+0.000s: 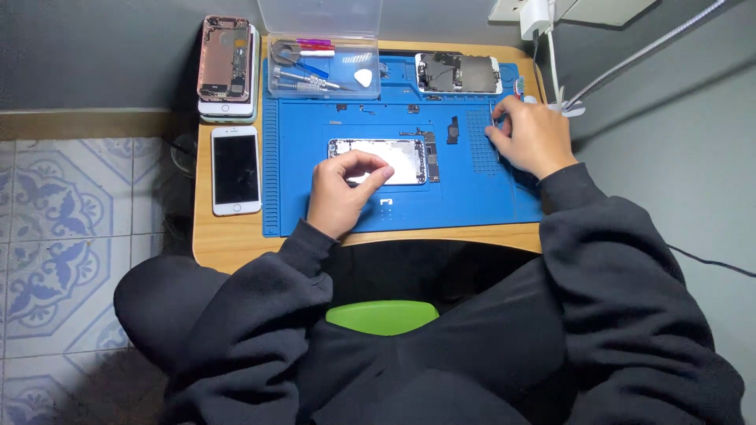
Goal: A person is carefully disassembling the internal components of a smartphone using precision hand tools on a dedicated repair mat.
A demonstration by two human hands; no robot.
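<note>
An opened phone body [394,157], silver inside with a circuit board along its right side, lies in the middle of a blue work mat [441,201]. My left hand [342,193] rests on the phone's near left corner, fingers curled over its edge. My right hand [529,135] sits at the mat's right side, fingertips pinched together over the mat's small parts grid; whether it holds anything is too small to tell. A small black part [453,130] lies between the phone and my right hand.
A clear plastic tool box [323,75] with screwdrivers and picks stands at the mat's back left. A detached screen assembly [458,72] lies at the back. Left of the mat are a white phone [235,169] and stacked phones [227,67]. A lamp arm [638,55] crosses at right.
</note>
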